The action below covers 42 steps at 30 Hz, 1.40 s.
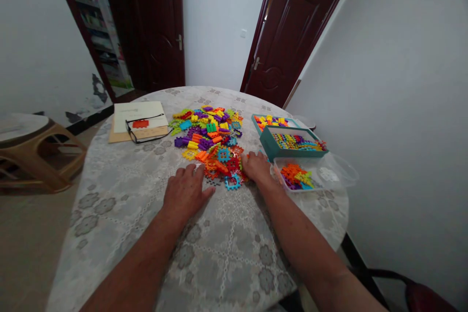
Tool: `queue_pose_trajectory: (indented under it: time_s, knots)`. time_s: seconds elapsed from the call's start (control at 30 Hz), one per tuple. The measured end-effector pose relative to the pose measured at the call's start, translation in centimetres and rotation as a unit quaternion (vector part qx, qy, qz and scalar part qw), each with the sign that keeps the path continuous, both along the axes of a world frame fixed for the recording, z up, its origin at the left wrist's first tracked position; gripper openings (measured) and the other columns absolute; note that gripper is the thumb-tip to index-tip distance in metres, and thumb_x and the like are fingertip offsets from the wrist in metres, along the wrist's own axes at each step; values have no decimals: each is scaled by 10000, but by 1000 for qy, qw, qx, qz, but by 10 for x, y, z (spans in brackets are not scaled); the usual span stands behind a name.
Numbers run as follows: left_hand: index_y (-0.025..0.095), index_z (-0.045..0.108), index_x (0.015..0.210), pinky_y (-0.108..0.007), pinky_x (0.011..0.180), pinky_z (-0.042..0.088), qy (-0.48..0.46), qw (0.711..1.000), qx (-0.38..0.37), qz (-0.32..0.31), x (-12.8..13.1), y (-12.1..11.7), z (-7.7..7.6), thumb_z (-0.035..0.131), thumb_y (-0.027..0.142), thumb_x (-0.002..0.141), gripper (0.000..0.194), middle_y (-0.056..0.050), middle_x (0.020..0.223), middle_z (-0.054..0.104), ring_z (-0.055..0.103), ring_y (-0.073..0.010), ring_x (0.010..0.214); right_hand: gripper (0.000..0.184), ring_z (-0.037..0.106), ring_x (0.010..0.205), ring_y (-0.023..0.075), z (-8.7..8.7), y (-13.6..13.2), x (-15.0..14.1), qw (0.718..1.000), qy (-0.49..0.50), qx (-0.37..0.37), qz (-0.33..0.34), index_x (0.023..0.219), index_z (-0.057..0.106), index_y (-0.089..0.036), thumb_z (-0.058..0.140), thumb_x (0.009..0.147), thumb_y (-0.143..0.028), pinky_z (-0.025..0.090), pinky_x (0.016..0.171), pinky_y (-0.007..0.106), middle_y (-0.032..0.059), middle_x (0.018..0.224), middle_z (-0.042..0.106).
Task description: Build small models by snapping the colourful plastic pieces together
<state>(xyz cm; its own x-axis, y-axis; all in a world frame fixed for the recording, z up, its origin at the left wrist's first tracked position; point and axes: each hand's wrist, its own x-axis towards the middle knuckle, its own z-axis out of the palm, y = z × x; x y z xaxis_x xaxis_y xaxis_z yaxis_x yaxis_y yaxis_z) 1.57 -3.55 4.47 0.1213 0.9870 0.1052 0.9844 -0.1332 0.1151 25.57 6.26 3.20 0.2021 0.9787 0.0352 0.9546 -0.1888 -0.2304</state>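
Pile of plastic pieces [212, 139] lies on table [120, 195]. Left hand [185, 189]: grip loosely open, empty, at near-left edge of pile. Right hand [257, 166]: fingers bent at pile's right edge; cannot tell if grip holds piece.

Bright heap of plastic pieces [210, 142] spread on the worktop [226, 258]

The heap runs loosely from far to near, its pieces overlapping at mixed angles. Purple, yellow and green ones crowd the far and middle parts; orange and red ones gather nearer. A blue toothed piece [224, 155] with cut-out holes lies among them. At the near edge sits a blue toothed frame [227, 184], a grey piece [214, 182] just left.
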Motion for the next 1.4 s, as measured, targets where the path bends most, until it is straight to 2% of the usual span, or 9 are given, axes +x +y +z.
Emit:
queue_pose_trajectory:
  time_s: [0.2, 0.33, 0.43, 0.57, 0.73, 0.9, 1.1, 1.27, 1.4]
  knots:
    - [194, 496, 1505, -488, 1003, 464, -13, 1000, 7, -3, 2, 0, 0, 660, 539, 911, 706, -171, 1557, 500, 506, -387, 1316, 466, 618, 1257, 214, 8, -15, 10, 964, 130, 133, 190, 1277, 680, -170, 300, 1107, -378, 417, 1118, 300, 127, 1318, 704]
    - [198, 512, 1497, -505, 1005, 480, -17, 1000, 19, -2, 3, 0, 0, 682, 539, 896, 711, -168, 1561, 507, 512, -397, 1324, 452, 607, 1272, 259, 1, -38, 21, 972, 78, 148, 165, 1305, 665, -136, 361, 1094, -396, 405, 1141, 373, 173, 1312, 687]
    - [200, 513, 1496, -514, 1032, 472, -27, 999, 29, -7, 4, -2, -1, 699, 533, 888, 718, -177, 1582, 489, 498, -399, 1355, 494, 570, 1328, 315, -17, -62, 24, 983, 20, 119, 138, 1380, 635, -150, 407, 1081, -472, 392, 1149, 455, 203, 1398, 634]
    - [224, 475, 1532, -529, 1047, 462, -40, 998, 35, -26, 5, -2, -4, 722, 534, 872, 770, -179, 1594, 474, 469, -400, 1396, 552, 450, 1451, 361, -38, -81, 19, 983, -3, 144, 111, 1513, 527, -174, 463, 1059, -481, 308, 1194, 560, 205, 1580, 485]
    - [247, 417, 1577, -540, 1036, 459, -45, 997, 40, -39, 6, 0, -8, 733, 547, 858, 841, -184, 1588, 475, 460, -405, 1404, 521, 454, 1456, 324, -43, -76, 3, 972, 75, 165, 150, 1501, 520, -162, 437, 1072, -445, 319, 1205, 536, 189, 1548, 525]
    - [258, 398, 1590, -547, 1012, 461, -49, 997, 38, -48, 6, 3, -9, 721, 580, 857, 863, -184, 1536, 517, 513, -408, 1339, 527, 412, 1490, 332, -38, -72, -26, 957, 137, 182, 182, 1519, 495, -158, 474, 1052, -403, 327, 1218, 564, 199, 1598, 460]
    - [230, 491, 1515, -530, 976, 488, -33, 997, 53, -34, 2, 10, -14, 657, 556, 915, 703, -200, 1451, 561, 552, -405, 1283, 505, 375, 1517, 337, -32, -64, -56, 926, 154, 190, 287, 1460, 565, -141, 575, 998, -345, 309, 1252, 572, 204, 1629, 412]
    - [167, 572, 1419, -481, 1016, 500, -39, 997, 65, -28, -13, 19, -16, 635, 432, 943, 549, -210, 1392, 586, 594, -360, 1211, 496, 420, 1498, 273, -34, -46, -55, 863, 198, 211, 413, 1449, 576, -155, 561, 955, -188, 368, 1251, 485, 182, 1600, 457]
    - [184, 600, 1377, -440, 1053, 504, -65, 994, 73, -41, -22, 24, -19, 604, 271, 940, 446, -175, 1386, 600, 601, -309, 1206, 400, 539, 1391, 247, -39, -29, -40, 853, 222, 250, 400, 1343, 658, -194, 520, 970, -150, 446, 1195, 457, 159, 1479, 578]
